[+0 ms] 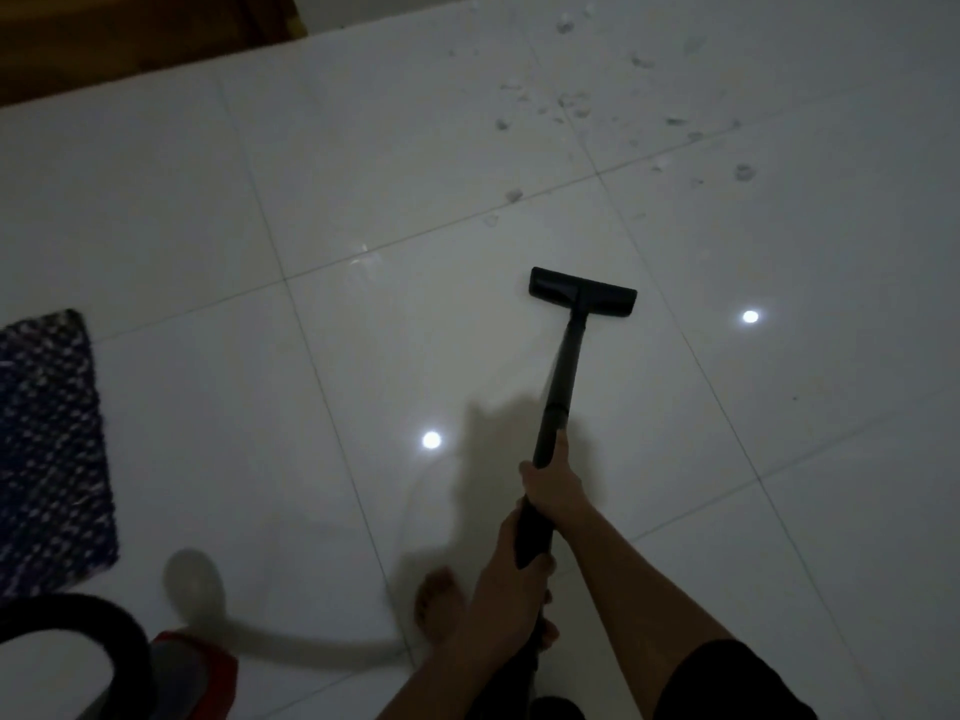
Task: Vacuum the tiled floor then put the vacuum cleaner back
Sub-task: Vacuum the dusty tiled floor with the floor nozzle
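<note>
— Dim room, glossy white tiled floor (208,407); how far along would you say?

— Barely begun, I'd judge. Scraps of debris (571,106) lie scattered well beyond the floor head (582,292), none of them touched by it.

— And the hands?

— Both wrapped tight round the wand (561,371): the right hand (550,488) nearer the floor head, the left hand (514,579) behind it, each grip pressed closed on the tube.

— Where's the machine itself?

— The red vacuum cleaner body (192,667) sits far behind the floor head, left of the person's bare foot (439,602), near a patterned mat (47,449). Putting it back is all yet to do.
</note>
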A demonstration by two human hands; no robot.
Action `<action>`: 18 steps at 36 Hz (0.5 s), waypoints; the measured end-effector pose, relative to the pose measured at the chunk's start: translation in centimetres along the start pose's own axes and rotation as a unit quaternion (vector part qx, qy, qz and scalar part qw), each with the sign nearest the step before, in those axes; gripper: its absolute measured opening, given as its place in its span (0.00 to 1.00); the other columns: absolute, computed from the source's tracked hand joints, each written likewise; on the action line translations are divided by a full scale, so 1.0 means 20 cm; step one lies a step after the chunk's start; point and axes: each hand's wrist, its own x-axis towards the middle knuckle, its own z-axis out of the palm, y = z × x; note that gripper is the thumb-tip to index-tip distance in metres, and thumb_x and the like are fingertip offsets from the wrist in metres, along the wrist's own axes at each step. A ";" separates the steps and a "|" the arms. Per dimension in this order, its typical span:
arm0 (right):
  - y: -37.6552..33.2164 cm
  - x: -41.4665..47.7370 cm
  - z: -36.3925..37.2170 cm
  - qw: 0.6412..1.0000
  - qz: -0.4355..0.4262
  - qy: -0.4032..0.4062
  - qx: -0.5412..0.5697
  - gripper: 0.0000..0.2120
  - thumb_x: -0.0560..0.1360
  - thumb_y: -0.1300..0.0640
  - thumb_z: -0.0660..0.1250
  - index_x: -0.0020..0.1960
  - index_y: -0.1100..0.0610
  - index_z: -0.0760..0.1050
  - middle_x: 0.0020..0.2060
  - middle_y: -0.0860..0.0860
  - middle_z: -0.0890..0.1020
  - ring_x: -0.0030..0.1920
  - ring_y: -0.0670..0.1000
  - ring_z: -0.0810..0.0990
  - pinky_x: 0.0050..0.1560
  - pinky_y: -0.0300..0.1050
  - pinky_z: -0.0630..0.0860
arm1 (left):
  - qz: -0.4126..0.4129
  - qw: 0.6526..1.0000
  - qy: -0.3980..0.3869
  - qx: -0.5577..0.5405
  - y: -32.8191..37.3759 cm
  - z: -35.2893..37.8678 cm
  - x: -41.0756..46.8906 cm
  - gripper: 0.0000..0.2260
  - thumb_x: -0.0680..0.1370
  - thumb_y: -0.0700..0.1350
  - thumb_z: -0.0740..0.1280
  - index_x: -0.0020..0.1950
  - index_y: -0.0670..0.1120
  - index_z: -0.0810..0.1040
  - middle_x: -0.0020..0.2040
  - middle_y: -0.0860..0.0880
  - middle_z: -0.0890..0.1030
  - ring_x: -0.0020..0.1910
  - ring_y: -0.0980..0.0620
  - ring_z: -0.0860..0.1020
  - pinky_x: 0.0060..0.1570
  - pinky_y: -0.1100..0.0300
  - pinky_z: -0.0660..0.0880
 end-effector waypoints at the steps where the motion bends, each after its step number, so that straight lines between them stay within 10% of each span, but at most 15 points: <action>1: 0.00 -0.01 0.02 1.000 0.000 0.000 -0.003 0.37 0.80 0.57 0.59 0.79 0.49 0.39 0.50 0.58 0.74 0.32 0.48 0.74 0.28 0.38 0.68 | -0.001 1.000 0.005 -0.003 -0.01 -0.02 -0.01 0.25 0.80 0.42 0.58 0.75 0.56 0.56 0.37 0.47 0.74 0.29 0.53 0.72 0.24 0.64 0.73; 18: 0.16 -0.27 0.09 0.999 -0.028 0.013 -0.030 0.34 0.79 0.57 0.59 0.79 0.51 0.44 0.65 0.63 0.72 0.56 0.62 0.77 0.49 0.47 0.73 | -0.013 0.993 0.037 -0.108 -0.14 0.10 -0.28 0.24 0.79 0.39 0.60 0.74 0.52 0.60 0.37 0.45 0.73 0.30 0.51 0.71 0.18 0.66 0.71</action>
